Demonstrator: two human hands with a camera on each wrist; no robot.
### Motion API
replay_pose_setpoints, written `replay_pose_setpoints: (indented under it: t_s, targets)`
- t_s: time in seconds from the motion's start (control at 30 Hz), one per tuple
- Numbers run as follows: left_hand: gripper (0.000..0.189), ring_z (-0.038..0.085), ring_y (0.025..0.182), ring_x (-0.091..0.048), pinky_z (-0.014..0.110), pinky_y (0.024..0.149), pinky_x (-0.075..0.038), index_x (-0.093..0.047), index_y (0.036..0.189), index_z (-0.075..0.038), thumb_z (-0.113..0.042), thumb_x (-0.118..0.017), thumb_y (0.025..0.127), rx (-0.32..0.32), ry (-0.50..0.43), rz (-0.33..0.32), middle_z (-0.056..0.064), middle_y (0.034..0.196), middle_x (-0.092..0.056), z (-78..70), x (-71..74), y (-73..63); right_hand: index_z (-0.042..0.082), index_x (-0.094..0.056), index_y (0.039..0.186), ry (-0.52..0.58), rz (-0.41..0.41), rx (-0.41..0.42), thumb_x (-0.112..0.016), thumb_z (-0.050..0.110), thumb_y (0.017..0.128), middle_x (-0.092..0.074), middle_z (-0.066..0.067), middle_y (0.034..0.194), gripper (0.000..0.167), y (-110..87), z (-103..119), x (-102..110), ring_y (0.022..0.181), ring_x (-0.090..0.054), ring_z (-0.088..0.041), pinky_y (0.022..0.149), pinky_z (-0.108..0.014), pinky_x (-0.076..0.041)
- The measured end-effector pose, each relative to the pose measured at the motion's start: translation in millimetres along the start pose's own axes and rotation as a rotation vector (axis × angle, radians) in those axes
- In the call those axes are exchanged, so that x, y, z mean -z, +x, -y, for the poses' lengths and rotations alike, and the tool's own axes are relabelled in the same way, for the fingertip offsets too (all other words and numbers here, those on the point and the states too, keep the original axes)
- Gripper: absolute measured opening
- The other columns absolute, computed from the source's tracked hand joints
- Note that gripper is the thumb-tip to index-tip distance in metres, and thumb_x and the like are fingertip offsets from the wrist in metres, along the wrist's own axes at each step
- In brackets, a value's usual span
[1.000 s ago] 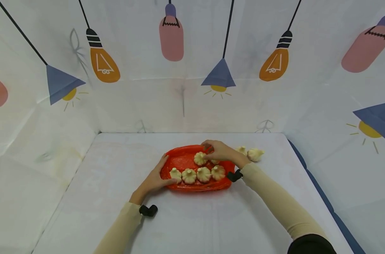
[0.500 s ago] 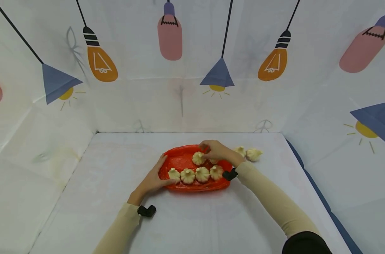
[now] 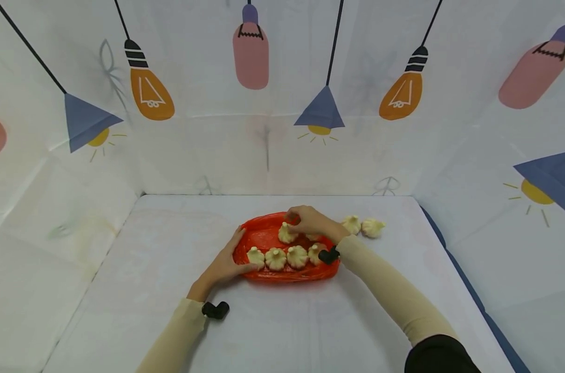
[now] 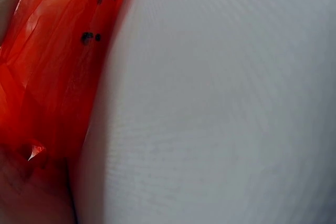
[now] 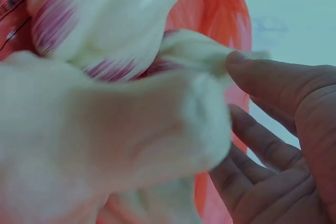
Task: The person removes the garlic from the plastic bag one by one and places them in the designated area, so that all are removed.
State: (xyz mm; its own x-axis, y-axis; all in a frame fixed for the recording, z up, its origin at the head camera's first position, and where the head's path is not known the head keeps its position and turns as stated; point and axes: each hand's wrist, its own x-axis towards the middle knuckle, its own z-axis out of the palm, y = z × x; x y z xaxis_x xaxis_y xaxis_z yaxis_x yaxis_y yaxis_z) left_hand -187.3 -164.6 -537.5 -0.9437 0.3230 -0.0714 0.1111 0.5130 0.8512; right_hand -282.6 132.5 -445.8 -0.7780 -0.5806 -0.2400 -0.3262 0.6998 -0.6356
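Observation:
In the head view, a shallow oval tray (image 3: 263,239) wrapped in red plastic film (image 4: 58,66) lies on the white table. My left hand (image 3: 225,265) holds its left end, thumb along the front side and fingers toward the back. At the tray's back, my right hand (image 3: 310,220) pinches the stem of a garlic bulb (image 3: 287,234); the right wrist view has the thumb (image 5: 273,80) against a stem. Several garlic bulbs (image 3: 276,258) stand in a row along the tray's front. Another bulb (image 3: 313,237) is mostly hidden below my right hand.
Two more garlic bulbs (image 3: 372,227) lie on the table just right of the tray, behind my right forearm. White sheets (image 3: 193,150) printed with lamps surround the table (image 3: 282,331) at the back and both sides.
My right hand has shifted slightly left along the tray's back with the garlic bulb, whose stem now points more upright. My left hand stays at the tray's left end.

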Motion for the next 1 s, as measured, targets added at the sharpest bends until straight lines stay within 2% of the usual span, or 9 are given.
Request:
replay_pose_setpoints:
  t_s: [0.27,0.53,0.77,1.0]
  targets:
    - [0.115,0.035,0.160,-0.013,0.063,0.125,-0.020,-0.016,0.167,-0.023,-0.053,-0.084,0.080,0.002,-0.013,0.001,0.001,0.175,-0.005,-2.1,0.2,0.7,0.005,-0.062,0.136,0.016,0.030,0.002,-0.073,0.017,0.097,-0.064,-0.012,0.134,0.042,3.8,3,-1,0.113,-0.066,-0.029,0.092,-0.038,-0.059]
    - [0.115,0.035,0.160,-0.012,0.063,0.125,-0.019,-0.016,0.167,-0.022,-0.051,-0.085,0.080,-0.005,-0.001,0.000,0.003,0.175,-0.006,-0.9,1.4,-1.4,0.009,-0.063,0.134,0.027,0.042,-0.022,-0.074,0.021,0.096,-0.065,-0.008,0.132,0.041,4.0,3,-7,0.119,-0.061,-0.027,0.100,-0.041,-0.054]
    - [0.114,0.035,0.160,-0.011,0.063,0.125,-0.019,-0.016,0.167,-0.023,-0.050,-0.085,0.080,-0.007,-0.012,0.004,0.003,0.175,-0.005,-0.7,0.7,-1.3,0.011,-0.061,0.138,0.060,0.092,-0.048,-0.074,0.018,0.094,-0.062,-0.006,0.140,0.047,3.9,2,-13,0.126,-0.057,-0.023,0.108,-0.044,-0.049]
    - [0.114,0.034,0.160,-0.011,0.062,0.126,-0.018,-0.015,0.167,-0.023,-0.051,-0.085,0.080,-0.011,-0.006,0.001,0.002,0.175,-0.005,1.4,1.3,-0.6,0.017,-0.064,0.133,0.064,0.092,-0.047,-0.078,0.015,0.090,-0.063,-0.003,0.135,0.045,3.4,2,-14,0.117,-0.056,-0.021,0.104,-0.041,-0.050]
